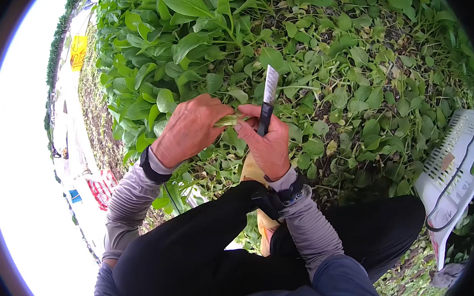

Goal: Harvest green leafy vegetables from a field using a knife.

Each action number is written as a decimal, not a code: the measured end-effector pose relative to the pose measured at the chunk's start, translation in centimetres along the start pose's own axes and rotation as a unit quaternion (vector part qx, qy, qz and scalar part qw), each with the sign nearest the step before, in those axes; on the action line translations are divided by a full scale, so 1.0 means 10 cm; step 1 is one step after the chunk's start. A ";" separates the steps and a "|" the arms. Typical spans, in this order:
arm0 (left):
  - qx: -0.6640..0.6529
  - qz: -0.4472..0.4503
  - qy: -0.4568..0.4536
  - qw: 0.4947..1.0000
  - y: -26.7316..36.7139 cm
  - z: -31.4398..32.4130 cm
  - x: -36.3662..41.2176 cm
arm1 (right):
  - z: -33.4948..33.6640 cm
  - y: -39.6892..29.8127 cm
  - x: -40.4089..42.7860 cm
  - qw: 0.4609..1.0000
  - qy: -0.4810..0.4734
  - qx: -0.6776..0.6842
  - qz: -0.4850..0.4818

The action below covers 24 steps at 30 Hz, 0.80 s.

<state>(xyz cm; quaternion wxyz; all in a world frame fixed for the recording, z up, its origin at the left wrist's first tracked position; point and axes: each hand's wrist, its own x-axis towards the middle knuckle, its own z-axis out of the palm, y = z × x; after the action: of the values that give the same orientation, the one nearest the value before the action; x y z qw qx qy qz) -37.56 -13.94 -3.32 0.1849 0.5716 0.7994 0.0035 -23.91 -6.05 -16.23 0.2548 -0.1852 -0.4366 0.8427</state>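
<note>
My left hand (193,127) is closed around a small bunch of pale green stems (227,120), its cut ends pointing right. The leaves of that bunch are hidden under the hand. At the stem ends, the thumb and forefinger of my right hand (269,144) pinch or touch them. A knife (269,89) with a dark handle is also in my right hand, its smudged blade pointing up and away from the stems. Both hands are held over a bed of leafy green vegetables (165,58), just beyond my knees.
Low plants and loose leaves (363,86) cover soil on the right. A white perforated plastic basket (442,185) with a dark cord stands at far right. Left are a yellow sign (78,53) with writing and a red-and-white sack (103,188). Black-trousered legs (190,247) fill the foreground.
</note>
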 end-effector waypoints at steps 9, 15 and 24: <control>-0.167 -0.003 -0.015 0.986 -0.16 -0.04 0.24 | -0.31 0.49 0.14 0.950 0.094 -0.282 0.092; -0.051 0.111 0.069 0.990 -0.14 -0.04 0.77 | -0.37 0.58 0.52 0.973 0.125 -0.192 0.031; 0.202 -0.037 0.004 0.979 -1.00 0.42 2.08 | -0.46 0.48 1.30 0.969 0.100 -0.221 0.053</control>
<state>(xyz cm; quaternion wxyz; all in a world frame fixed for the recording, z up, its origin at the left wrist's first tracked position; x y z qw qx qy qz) -51.21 0.72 -15.46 0.0623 0.5674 0.8049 -0.1624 -33.15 2.19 -23.92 0.2047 -0.3436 -0.5739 0.7146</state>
